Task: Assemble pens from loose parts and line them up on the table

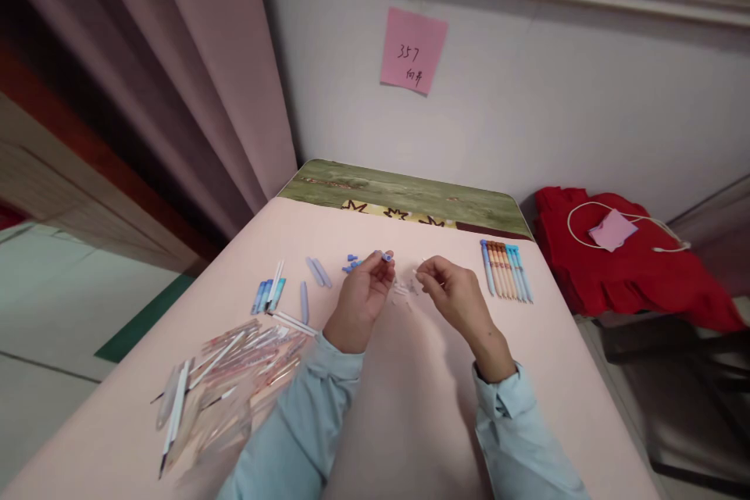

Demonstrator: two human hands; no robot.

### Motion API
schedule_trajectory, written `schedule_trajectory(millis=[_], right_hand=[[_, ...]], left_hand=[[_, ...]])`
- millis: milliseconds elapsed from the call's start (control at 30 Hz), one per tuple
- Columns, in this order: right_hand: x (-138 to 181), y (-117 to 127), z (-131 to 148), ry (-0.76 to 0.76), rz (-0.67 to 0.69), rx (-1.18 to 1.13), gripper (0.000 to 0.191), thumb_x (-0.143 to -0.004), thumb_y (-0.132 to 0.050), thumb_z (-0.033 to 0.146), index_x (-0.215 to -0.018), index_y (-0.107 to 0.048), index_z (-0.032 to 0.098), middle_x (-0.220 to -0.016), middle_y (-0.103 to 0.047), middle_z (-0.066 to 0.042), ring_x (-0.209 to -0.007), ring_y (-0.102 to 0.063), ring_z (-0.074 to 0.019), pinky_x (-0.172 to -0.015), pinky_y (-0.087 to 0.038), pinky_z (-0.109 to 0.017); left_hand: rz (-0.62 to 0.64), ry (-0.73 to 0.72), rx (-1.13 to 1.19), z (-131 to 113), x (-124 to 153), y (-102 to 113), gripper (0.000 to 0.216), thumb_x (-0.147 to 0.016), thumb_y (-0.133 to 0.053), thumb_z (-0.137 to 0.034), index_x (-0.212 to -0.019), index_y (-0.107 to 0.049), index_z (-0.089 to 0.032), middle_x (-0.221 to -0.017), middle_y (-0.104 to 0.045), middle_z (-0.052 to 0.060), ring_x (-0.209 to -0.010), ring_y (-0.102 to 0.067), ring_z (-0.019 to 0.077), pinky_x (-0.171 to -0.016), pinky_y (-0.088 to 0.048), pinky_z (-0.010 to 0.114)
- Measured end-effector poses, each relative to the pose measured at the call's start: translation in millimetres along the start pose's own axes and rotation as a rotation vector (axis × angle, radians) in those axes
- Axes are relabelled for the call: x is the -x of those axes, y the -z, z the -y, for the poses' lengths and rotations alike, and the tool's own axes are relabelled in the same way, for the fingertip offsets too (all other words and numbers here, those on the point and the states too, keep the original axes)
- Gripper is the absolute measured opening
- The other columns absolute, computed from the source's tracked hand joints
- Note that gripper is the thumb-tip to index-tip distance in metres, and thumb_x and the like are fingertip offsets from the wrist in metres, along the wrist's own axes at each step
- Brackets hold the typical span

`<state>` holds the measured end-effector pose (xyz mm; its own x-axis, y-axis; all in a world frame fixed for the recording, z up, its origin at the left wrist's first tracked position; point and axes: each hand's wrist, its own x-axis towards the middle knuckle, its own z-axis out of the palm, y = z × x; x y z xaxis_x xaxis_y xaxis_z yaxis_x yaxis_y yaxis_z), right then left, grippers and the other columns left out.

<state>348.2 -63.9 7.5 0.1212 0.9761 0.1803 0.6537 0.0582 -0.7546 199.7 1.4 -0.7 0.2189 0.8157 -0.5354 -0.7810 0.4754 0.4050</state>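
Observation:
My left hand (360,305) is closed, palm partly up, with a small blue pen part (387,256) pinched at its fingertips. The thumb and forefinger of my right hand (458,295) are pinched around a tiny white piece (416,272), too small to name. Between the hands, several small whitish pieces (401,289) lie scattered on the table. More small blue pen parts (351,258) lie just beyond my left hand and are partly hidden by it. Pale blue pen barrels (304,303) rest to the left of that hand.
A row of blue and brown pens (507,272) lies at the right. Left are blue and teal tubes (261,297), white refills (293,322) and a pile of clear and pinkish pen parts (234,375). Red cloth (591,281) with a white cable lies beyond the table's right edge.

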Motion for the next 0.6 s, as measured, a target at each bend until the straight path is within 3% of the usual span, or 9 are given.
schedule_trajectory(millis=[133,400,600], right_hand=[[2,0,8,-0.023,-0.022,-0.188,0.014,-0.087,-0.060,0.031,-0.085,-0.069,0.021,-0.068,-0.067,0.001,-0.059,-0.059,-0.0135,-0.056,-0.041,-0.023],[0,0,5,-0.070,-0.091,-0.020,0.012,-0.081,-0.059,0.022,-0.081,-0.071,0.021,-0.068,-0.070,0.001,-0.060,-0.061,-0.0143,-0.059,-0.042,-0.023],[2,-2,13,-0.087,-0.085,-0.091,0.007,-0.081,-0.064,0.029,-0.081,-0.064,0.022,-0.067,-0.068,0.002,-0.058,-0.059,-0.0135,-0.057,-0.041,-0.023]], left_hand=[[0.038,0.033,-0.052,16,1,1,0.013,-0.087,-0.056,-0.003,-0.077,-0.062,-0.010,-0.071,-0.069,0.006,-0.057,-0.062,0.0093,-0.056,-0.052,0.018],[0.087,-0.123,-0.161,34,8,1,0.013,-0.079,-0.063,-0.004,-0.086,-0.058,-0.014,-0.076,-0.069,0.005,-0.061,-0.063,0.0108,-0.062,-0.051,0.022],[0.096,-0.193,-0.174,42,13,0,0.018,-0.076,-0.066,-0.005,-0.089,-0.058,-0.014,-0.076,-0.068,0.004,-0.066,-0.064,0.0124,-0.067,-0.053,0.024]])
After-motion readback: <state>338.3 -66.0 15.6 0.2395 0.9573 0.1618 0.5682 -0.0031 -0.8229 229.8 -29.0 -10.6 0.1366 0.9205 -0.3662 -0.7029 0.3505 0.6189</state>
